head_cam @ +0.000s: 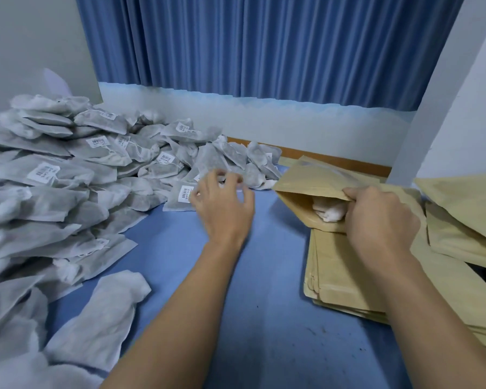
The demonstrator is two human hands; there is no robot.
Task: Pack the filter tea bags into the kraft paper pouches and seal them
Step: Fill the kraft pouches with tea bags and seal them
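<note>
A big heap of grey-white filter tea bags, some with barcode labels, covers the left of the blue table. My left hand hovers at the heap's right edge, fingers spread and loosely bent, holding nothing. My right hand grips the mouth of an open kraft paper pouch, which is tilted with its opening toward me. White tea bags show inside the pouch mouth. A flat stack of kraft pouches lies under my right hand.
More kraft pouches are piled at the right edge. A loose tea bag lies near the front left. Blue curtains and a white wall close off the back. The blue table top shows between my forearms.
</note>
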